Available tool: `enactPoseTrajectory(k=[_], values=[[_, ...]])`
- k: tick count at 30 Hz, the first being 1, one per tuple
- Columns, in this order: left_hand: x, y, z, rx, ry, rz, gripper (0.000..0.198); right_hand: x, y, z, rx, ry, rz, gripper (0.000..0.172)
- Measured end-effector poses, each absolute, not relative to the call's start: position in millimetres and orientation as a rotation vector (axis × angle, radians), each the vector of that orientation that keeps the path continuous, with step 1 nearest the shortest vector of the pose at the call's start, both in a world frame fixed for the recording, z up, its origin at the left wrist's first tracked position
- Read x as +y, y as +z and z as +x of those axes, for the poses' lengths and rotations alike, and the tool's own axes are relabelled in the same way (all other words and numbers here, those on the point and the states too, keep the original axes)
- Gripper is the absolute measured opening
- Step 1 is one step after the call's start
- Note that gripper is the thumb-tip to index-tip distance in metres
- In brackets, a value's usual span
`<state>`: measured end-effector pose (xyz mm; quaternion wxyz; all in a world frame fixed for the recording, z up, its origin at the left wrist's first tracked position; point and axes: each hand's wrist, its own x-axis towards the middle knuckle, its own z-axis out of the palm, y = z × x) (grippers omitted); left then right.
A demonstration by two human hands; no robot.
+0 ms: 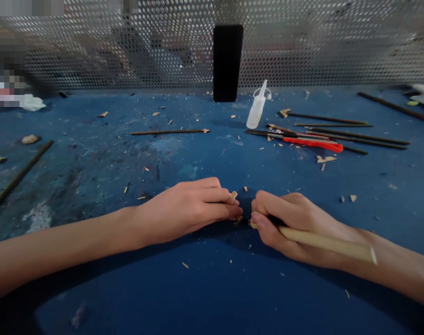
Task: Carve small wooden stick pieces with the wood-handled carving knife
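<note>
The right hand (pixel 292 228) grips a wooden stick (pixel 323 242), fingers closed. The left hand (pixel 186 211) has fingers curled shut; any hold is unclear.

We're looking at a blue table (pixel 212 298), scuffed pale at 10 o'clock, with a silver screen (pixel 302 46) dotted in round holes at 12 o'clock. A black block (pixel 228 63) and a milky white bottle (pixel 257 109) stand there too. At 1 o'clock, a red knife (pixel 313 143) lies among dark sticks (pixel 358 136); a tan stick (pixel 323 242) shows at 2 o'clock.
</note>
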<state>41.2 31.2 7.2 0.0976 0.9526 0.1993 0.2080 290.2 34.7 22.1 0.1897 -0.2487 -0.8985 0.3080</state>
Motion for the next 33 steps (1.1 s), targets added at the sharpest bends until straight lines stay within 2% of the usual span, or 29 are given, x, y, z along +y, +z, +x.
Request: enactPoseTrajectory(k=[5,10,16,23,27,33], values=[[31,4,41,0.596,0.629,2.801,0.022,38,20,293,-2.523,0.981,-0.765,0.022],[30,2,40,0.603,0.626,2.784,0.022,41,23,294,-2.533,1.112,-0.940,0.028],[31,2,41,0.602,0.618,2.786,0.022,44,26,289,-2.564,1.090,-0.999,0.029],[35,2,38,0.631,0.597,2.706,0.024,45,21,291,-2.238,1.298,-1.012,0.037],[35,0,39,0.660,0.637,2.658,0.023,41,21,295,-2.195,1.177,-0.992,0.038],[33,-2,40,0.655,0.661,2.656,0.022,37,23,296,-2.344,0.991,-0.933,0.030]])
